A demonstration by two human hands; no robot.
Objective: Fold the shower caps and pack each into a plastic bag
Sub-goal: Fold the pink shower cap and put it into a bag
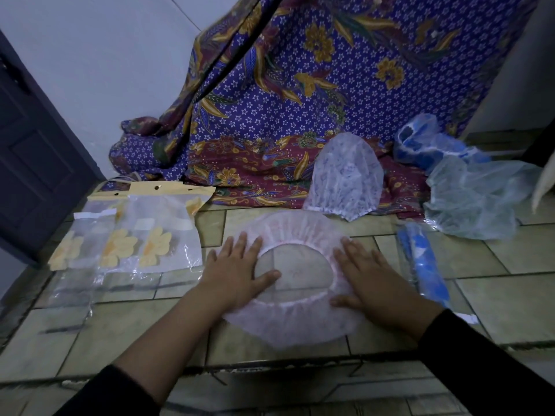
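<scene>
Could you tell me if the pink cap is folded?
Spread: the pink cap lies flat and round under the left hand and right hand.

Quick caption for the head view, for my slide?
Left hand and right hand press a pink round plastic shower cap flat on the tiled floor, beside clear flower-printed plastic bags.

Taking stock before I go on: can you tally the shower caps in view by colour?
Pink: 1, the pink cap
White with blue print: 1, the printed cap
Pale translucent blue: 1, the pale blue cap
Strong blue: 2, the loose blue cap and the rolled blue cap, which seems already wrapped in plastic
Total: 5
</scene>
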